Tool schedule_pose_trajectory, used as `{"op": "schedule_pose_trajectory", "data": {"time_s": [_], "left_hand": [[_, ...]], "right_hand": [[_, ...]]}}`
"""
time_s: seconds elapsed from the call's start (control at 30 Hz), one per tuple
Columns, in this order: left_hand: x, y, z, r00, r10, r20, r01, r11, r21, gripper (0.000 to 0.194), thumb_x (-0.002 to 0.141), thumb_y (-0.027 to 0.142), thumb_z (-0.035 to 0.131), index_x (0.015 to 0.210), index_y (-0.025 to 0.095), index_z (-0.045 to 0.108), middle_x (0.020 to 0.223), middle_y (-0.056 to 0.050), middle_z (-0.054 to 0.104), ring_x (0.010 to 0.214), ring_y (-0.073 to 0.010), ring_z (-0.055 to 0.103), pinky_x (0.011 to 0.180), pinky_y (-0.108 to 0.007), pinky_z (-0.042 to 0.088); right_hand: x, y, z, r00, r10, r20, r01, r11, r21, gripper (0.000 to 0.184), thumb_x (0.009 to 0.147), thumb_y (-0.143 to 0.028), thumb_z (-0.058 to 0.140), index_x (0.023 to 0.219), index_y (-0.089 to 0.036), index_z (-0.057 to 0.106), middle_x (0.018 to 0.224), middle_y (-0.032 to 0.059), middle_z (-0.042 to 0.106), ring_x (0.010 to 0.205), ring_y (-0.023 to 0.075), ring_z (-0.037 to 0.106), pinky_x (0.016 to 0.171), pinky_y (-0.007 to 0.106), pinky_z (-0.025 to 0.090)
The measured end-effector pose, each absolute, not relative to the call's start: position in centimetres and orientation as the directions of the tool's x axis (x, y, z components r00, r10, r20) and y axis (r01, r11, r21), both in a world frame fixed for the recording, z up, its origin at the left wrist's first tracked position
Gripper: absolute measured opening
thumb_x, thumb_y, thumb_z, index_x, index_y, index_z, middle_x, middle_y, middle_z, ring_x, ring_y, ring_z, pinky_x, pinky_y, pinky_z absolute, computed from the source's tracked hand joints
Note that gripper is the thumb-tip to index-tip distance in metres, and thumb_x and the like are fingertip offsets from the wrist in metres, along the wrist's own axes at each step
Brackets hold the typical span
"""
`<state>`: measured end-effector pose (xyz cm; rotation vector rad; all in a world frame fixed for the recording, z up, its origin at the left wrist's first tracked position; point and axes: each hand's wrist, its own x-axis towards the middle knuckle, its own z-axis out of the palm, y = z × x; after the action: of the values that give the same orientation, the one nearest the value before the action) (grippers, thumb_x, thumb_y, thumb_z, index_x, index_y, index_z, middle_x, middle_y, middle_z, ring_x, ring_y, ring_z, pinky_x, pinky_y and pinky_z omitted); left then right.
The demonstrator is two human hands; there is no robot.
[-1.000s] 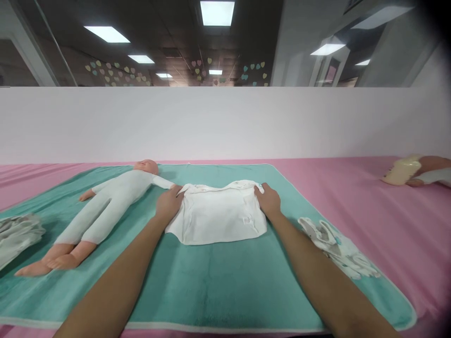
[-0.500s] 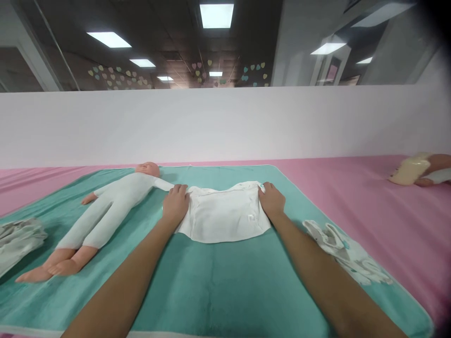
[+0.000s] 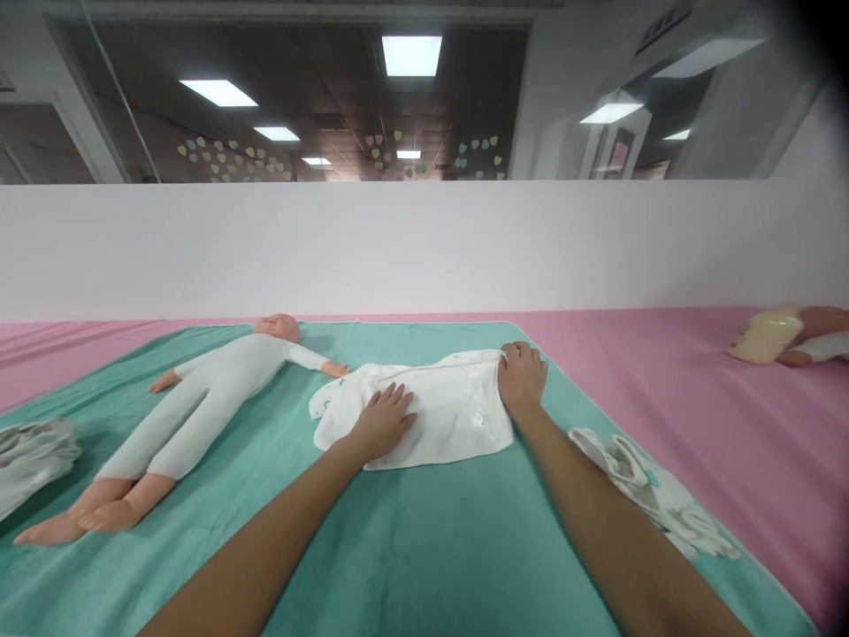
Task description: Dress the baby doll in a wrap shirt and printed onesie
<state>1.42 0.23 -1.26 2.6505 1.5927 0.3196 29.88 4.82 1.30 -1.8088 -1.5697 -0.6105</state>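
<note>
A small white baby shirt [image 3: 451, 411] with a little printed trim lies spread on a teal towel [image 3: 424, 548]. My left hand [image 3: 386, 420] rests flat on its left half, palm down and fingers apart. At the shirt's upper right corner, my right hand [image 3: 523, 380] is bent over the edge with its fingers curled; the fabric under them is hidden. One sleeve [image 3: 324, 398] shows at the left, close to the hand of a baby doll [image 3: 232, 372]. The doll lies on its back in a white bodysuit, feet toward me.
Right of my forearm lies a bunched white printed garment [image 3: 653, 491]. A crumpled pale cloth [image 3: 33, 456] sits at the far left. The pink sheet [image 3: 696, 398] extends beyond the towel, with part of another doll [image 3: 826, 332] at the far right. A white wall [image 3: 424, 248] closes the back.
My left hand has let go of the shirt's left edge and moved right onto its front, now flat. The left sleeve has come into view. My right hand stays at the right edge.
</note>
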Motion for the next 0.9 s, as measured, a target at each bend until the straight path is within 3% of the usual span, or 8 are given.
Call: {"op": "schedule_pose_trajectory", "data": {"time_s": [0.3, 0.5, 0.63, 0.73, 0.8, 0.9], "left_hand": [[1.6, -0.2, -0.9, 0.485, 0.862, 0.145, 0.848, -0.504, 0.162, 0.061, 0.092, 0.056, 0.015, 0.143, 0.025, 0.028, 0.152, -0.006, 0.018, 0.141, -0.0252, 0.009, 0.111, -0.052, 0.012], [2.5, -0.4, -0.4, 0.470, 0.863, 0.186, 0.846, -0.501, 0.182, 0.055, 0.093, 0.050, 0.021, 0.138, 0.022, 0.037, 0.151, -0.004, 0.023, 0.140, -0.0222, 0.014, 0.112, -0.047, 0.017], [3.3, 0.1, -0.8, 0.467, 0.870, 0.156, 0.850, -0.491, 0.192, 0.049, 0.093, 0.039, 0.027, 0.135, 0.017, 0.041, 0.148, -0.008, 0.030, 0.138, -0.0229, 0.020, 0.112, -0.043, 0.021], [3.9, 0.9, -1.2, 0.464, 0.876, 0.134, 0.859, -0.481, 0.176, 0.050, 0.093, 0.035, 0.028, 0.135, 0.011, 0.040, 0.146, -0.014, 0.032, 0.137, -0.0256, 0.024, 0.110, -0.044, 0.023], [4.3, 1.7, -1.4, 0.462, 0.878, 0.123, 0.866, -0.477, 0.149, 0.051, 0.092, 0.032, 0.026, 0.138, 0.010, 0.036, 0.147, -0.015, 0.030, 0.136, -0.0263, 0.025, 0.110, -0.046, 0.023], [4.7, 3.2, -1.6, 0.438, 0.893, 0.102, 0.888, -0.447, 0.105, 0.051, 0.093, 0.028, 0.024, 0.140, 0.012, 0.032, 0.148, -0.014, 0.027, 0.137, -0.0264, 0.023, 0.109, -0.048, 0.022]], "right_hand": [[30.8, 5.1, 1.3, 0.211, 0.652, 0.728, 0.973, -0.067, -0.221, 0.026, 0.088, -0.017, 0.038, 0.103, -0.020, 0.059, 0.113, 0.0093, 0.055, 0.099, 0.0242, 0.043, 0.074, 0.036, 0.028], [30.2, 4.9, 1.6, 0.190, 0.656, 0.730, 0.975, -0.037, -0.221, 0.029, 0.085, -0.014, 0.040, 0.106, -0.018, 0.059, 0.121, 0.0108, 0.053, 0.106, 0.0264, 0.042, 0.083, 0.039, 0.029], [26.3, 3.4, 2.0, -0.010, 0.713, 0.702, 0.981, 0.145, -0.133, 0.035, 0.083, -0.012, 0.040, 0.114, -0.015, 0.056, 0.131, 0.0113, 0.048, 0.117, 0.0248, 0.039, 0.098, 0.040, 0.025], [22.2, 2.1, 1.2, -0.242, 0.823, 0.514, 0.916, 0.369, -0.160, 0.033, 0.086, -0.016, 0.036, 0.111, -0.017, 0.058, 0.116, 0.0089, 0.059, 0.106, 0.0190, 0.050, 0.093, 0.031, 0.034], [20.2, 1.7, 0.0, -0.331, 0.855, 0.400, 0.878, 0.434, -0.200, 0.033, 0.090, -0.021, 0.032, 0.107, -0.018, 0.060, 0.109, 0.0079, 0.062, 0.103, 0.0177, 0.053, 0.091, 0.029, 0.037], [19.2, 2.2, -1.5, -0.414, 0.845, 0.338, 0.855, 0.489, -0.174, 0.042, 0.094, -0.026, 0.023, 0.117, -0.015, 0.057, 0.122, 0.0101, 0.057, 0.116, 0.0184, 0.047, 0.100, 0.031, 0.033]]}}
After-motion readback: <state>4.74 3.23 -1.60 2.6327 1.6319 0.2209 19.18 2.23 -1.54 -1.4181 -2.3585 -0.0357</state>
